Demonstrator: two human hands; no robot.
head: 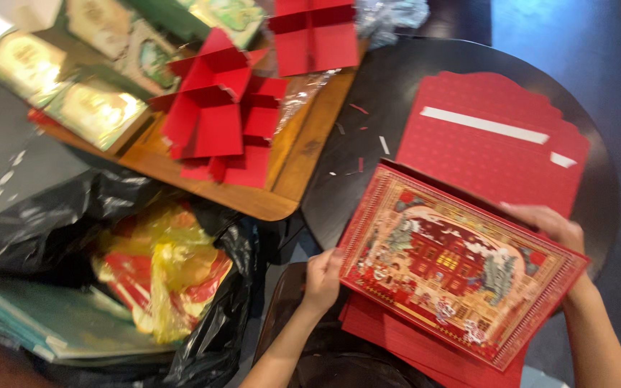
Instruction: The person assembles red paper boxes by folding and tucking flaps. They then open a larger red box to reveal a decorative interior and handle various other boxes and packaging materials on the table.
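Red picture box: a flat, ornate red box lid printed with a building scene, held tilted over the near edge of the round dark bench; its long sides run from lower left to upper right.
Left hand: the left hand grips the lid's left short edge, fingers curled narrow around it, thumb on the printed face.
Right hand: the right hand holds the far right edge, fingers laid over the rim and closed on it; the wrist runs down past the lid's right corner.
Under the lid: a stack of plain red sheets sticks out below the lid's lower edge, just above the person's lap.
Behind the lid: a large red card with a scalloped top edge and a white strip lies flat on the bench, its near side hidden by the lid.
Open room: bare dark benchtop shows left of the red card, with small paper scraps scattered on it.
Wooden bench: a wooden bench butts against the round one; folded red dividers overhang its near edge, green and gold boxes beyond.
Floor side: a black bag of red and yellow wrapping stands left of the left hand, close by.
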